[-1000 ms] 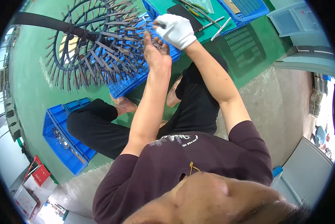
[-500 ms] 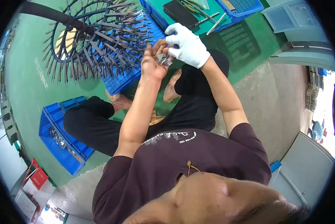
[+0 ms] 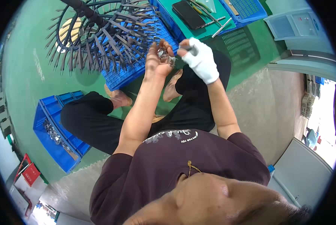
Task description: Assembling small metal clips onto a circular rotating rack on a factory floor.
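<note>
My bare left hand (image 3: 158, 62) is turned palm up with its fingers curled round several small shiny metal pieces (image 3: 162, 53). One more piece (image 3: 171, 60) sits at the edge of its palm. Just to the right, apart from it, my right hand (image 3: 201, 60) wears a white glove that leaves the thumb and fingertip bare. Its thumb and forefinger curl toward each other; a blurred grey patch shows between them, too unclear to name. Left of my hands stands a round dark rack (image 3: 100, 48) bristling with many prongs, with small metal parts on some tips near my left hand.
A blue crate (image 3: 117, 78) lies under the rack. On a green-topped blue crate (image 3: 209, 32) are a dark phone-like slab (image 3: 186, 14), pliers (image 3: 201, 6) and metal rods (image 3: 221, 28). A blue bin (image 3: 57, 150) with loose metal parts (image 3: 55, 135) stands left of my knee.
My right hand has drawn away from my left, to the right and slightly nearer to me. My left palm has opened a little, showing more of the metal pieces.
</note>
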Available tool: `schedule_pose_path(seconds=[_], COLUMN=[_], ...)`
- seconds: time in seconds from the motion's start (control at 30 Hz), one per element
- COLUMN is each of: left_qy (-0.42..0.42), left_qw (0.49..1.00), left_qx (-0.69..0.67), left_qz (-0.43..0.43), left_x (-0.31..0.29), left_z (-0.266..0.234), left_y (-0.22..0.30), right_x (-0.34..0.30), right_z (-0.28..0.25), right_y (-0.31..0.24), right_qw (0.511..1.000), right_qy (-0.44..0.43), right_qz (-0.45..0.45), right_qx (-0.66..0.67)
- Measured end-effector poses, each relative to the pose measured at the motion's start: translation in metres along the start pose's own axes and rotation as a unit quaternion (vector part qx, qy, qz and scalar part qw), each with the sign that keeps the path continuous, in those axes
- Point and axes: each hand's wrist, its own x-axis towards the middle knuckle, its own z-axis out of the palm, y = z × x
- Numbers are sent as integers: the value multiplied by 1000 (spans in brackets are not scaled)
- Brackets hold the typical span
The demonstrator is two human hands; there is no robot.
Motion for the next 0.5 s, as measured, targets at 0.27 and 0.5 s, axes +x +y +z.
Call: schedule_pose_path(seconds=[0.27, 0.5], left_qy=[17, 80], left_qw=[993, 979], left_qx=[69, 156], left_qz=[97, 100], left_x=[-3, -25], left_z=[-1, 8], left_y=[-4, -25], right_x=[-17, -13], right_z=[8, 25], right_y=[-1, 19], right_qw=[994, 999], right_qy=[-91, 34], right_qz=[40, -34], right_qx=[-35, 10])
